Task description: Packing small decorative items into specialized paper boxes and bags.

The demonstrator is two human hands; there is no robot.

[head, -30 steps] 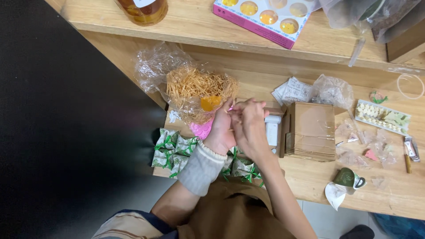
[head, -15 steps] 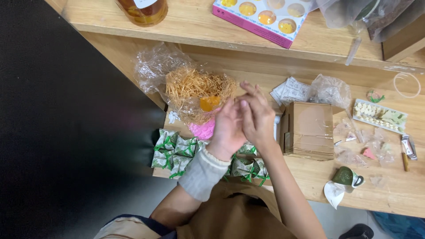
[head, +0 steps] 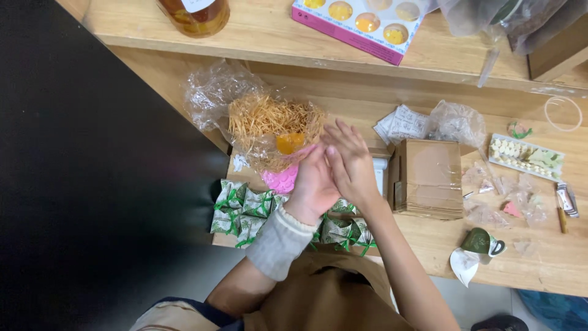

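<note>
Straw nest [head: 272, 125] lay near the bench's [head: 551, 270] front edge, touching the left hand [head: 313, 187]; right hand [head: 350, 162] pressed against it, fingers spread, apparently holding nothing.

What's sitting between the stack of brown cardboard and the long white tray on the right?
In the head view, small crumpled clear plastic bags lie on the table between the cardboard stack and the white tray.

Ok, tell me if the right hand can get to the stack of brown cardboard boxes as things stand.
Probably yes. The right hand is pressed against the left hand, and the stack of brown cardboard boxes sits just beside it on the wooden table, with nothing in between.
</note>
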